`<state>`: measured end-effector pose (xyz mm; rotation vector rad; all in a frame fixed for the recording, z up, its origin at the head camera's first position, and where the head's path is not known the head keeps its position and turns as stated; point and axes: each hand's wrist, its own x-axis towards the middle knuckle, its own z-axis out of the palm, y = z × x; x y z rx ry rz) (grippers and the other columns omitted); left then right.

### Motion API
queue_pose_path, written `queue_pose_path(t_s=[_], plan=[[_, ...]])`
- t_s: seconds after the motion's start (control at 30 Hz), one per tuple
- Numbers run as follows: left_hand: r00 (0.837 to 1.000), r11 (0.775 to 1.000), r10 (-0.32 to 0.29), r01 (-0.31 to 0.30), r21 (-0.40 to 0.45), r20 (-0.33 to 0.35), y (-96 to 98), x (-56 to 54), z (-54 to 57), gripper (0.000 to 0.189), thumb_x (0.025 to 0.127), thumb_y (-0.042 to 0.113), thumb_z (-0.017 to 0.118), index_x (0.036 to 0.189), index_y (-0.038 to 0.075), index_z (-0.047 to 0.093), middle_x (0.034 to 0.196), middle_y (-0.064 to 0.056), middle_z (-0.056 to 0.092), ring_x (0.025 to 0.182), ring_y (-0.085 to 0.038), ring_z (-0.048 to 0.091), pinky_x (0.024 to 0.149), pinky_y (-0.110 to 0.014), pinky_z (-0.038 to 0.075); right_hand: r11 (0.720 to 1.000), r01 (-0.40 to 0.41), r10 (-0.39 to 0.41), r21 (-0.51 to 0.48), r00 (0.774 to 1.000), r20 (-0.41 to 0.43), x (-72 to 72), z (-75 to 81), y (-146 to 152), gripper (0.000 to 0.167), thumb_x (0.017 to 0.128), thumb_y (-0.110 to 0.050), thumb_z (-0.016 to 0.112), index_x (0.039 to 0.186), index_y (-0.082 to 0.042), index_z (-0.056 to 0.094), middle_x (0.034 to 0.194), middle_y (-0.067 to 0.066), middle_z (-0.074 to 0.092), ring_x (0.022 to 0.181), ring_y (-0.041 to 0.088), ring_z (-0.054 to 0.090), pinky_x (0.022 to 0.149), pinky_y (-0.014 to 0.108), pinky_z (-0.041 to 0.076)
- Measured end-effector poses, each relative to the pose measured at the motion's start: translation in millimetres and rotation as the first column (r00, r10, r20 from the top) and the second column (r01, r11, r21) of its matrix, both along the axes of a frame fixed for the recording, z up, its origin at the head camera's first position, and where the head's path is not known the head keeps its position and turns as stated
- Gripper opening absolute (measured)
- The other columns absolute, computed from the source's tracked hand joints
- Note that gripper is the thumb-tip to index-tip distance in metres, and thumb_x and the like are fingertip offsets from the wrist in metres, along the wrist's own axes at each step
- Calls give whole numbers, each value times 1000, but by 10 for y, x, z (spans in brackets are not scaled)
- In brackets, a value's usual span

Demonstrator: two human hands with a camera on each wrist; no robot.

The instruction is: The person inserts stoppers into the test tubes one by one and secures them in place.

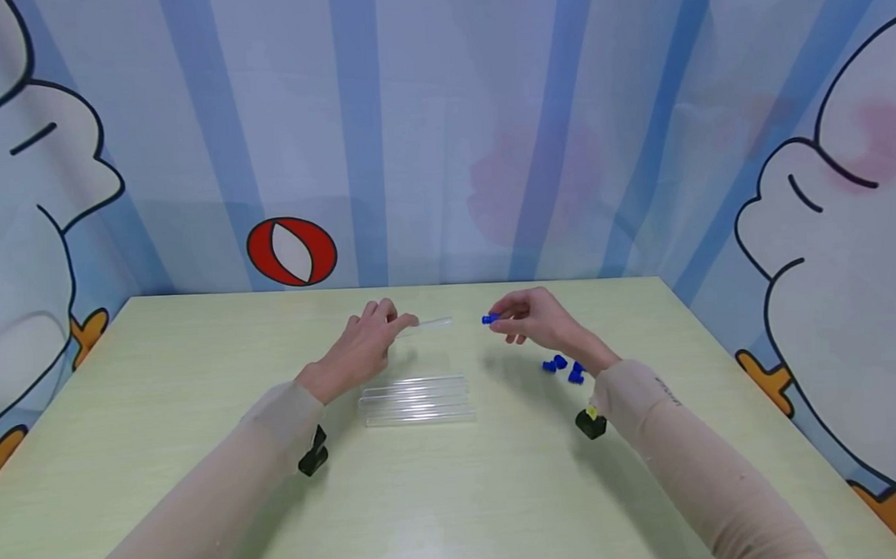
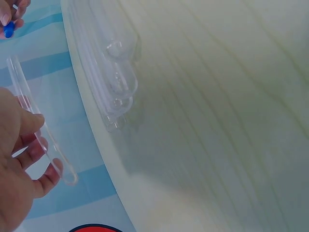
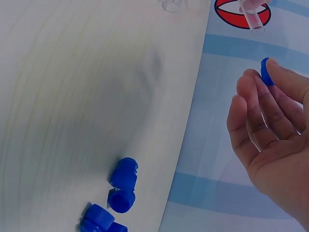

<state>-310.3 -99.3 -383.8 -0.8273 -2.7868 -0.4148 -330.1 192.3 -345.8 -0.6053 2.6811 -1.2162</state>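
Note:
My left hand (image 1: 361,346) grips a clear test tube (image 1: 438,322) above the far part of the table. In the left wrist view the tube (image 2: 63,157) lies between thumb and curled fingers, its rounded end past the fingertips. Across from it, my right hand (image 1: 543,317) pinches a small blue stopper (image 1: 489,318) between thumb and index finger; the right wrist view shows the stopper (image 3: 265,72) at the fingertips. A short gap separates the stopper from the tube's open end, which points toward it.
Several clear test tubes (image 1: 416,414) lie side by side on the pale wooden table (image 1: 458,504), nearer than the hands. Right of them, under the right wrist, are several loose blue stoppers (image 1: 560,361). A striped blue curtain (image 1: 441,130) hangs behind the table's far edge.

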Motion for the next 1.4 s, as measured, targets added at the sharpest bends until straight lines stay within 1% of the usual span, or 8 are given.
queue_pose_path(t_s=[0.23, 0.43, 0.5, 0.7, 0.87, 1.1, 1.3, 1.4], plan=[[1000, 1000, -4, 4, -2, -3, 19, 1, 7, 49, 90, -6, 58, 131, 19, 57, 107, -8, 52, 98, -23, 43, 75, -34, 39, 1000, -4, 4, -14, 1000, -10, 13, 15, -76, 26, 91, -17, 66, 112, -1, 66, 103, 24, 70, 67, 15, 67, 75, 50, 56], [1000, 1000, -15, 15, -1, -13, 31, -4, -1, 48, 90, -7, 56, 131, 18, 58, 106, -9, 52, 96, -24, 43, 73, -34, 38, 1000, -9, 9, -20, 1000, 2, -2, -10, -126, 26, 92, -16, 66, 113, 0, 66, 105, 26, 69, 80, 38, 68, 76, 51, 56], [1000, 1000, -12, 12, -2, -12, 33, -5, -3, 47, 90, -6, 57, 131, 18, 58, 106, -8, 52, 97, -23, 43, 73, -34, 38, 1000, -11, 11, -23, 1000, 4, -8, -14, -147, 26, 92, -16, 66, 113, 0, 66, 105, 26, 69, 84, 43, 67, 76, 51, 56], [1000, 1000, -8, 8, -8, -15, 42, -1, 2, 48, 90, -6, 58, 131, 18, 58, 106, -9, 53, 97, -24, 44, 73, -34, 38, 1000, -22, 22, -15, 1000, -9, -6, -5, -208, 25, 91, -16, 66, 112, -1, 67, 103, 23, 71, 84, 44, 67, 74, 49, 57], [1000, 1000, -6, 6, -10, -10, 52, 1, 6, 48, 89, -6, 59, 131, 18, 58, 107, -9, 53, 97, -24, 44, 74, -35, 40, 999, -31, 31, -10, 999, -17, 5, 6, -253, 25, 92, -15, 66, 111, 0, 67, 104, 25, 70, 84, 45, 66, 73, 50, 57], [1000, 1000, 2, -2, -3, 3, 60, 2, 3, 48, 88, -4, 62, 131, 19, 58, 108, -8, 53, 99, -24, 45, 77, -35, 41, 1000, -18, 19, 7, 1000, -19, -8, -12, -298, 24, 91, -16, 66, 110, -1, 67, 101, 21, 71, 82, 43, 66, 64, 31, 56], [1000, 1000, 0, 0, 2, 3, 61, 12, 13, 48, 89, -4, 61, 130, 19, 58, 108, -8, 54, 100, -24, 45, 78, -36, 42, 1000, -14, 14, 4, 1000, -13, -20, -37, -320, 23, 90, -14, 67, 109, -2, 68, 100, 22, 71, 82, 45, 66, 67, 39, 58], [1000, 1000, 0, 0, 1, 6, 70, 14, 16, 48, 89, -4, 60, 130, 20, 58, 108, -8, 54, 100, -24, 45, 79, -36, 42, 1000, -13, 13, 8, 1000, -11, -23, -45, -334, 23, 90, -15, 67, 109, -2, 68, 99, 20, 71, 82, 44, 66, 66, 36, 57]])
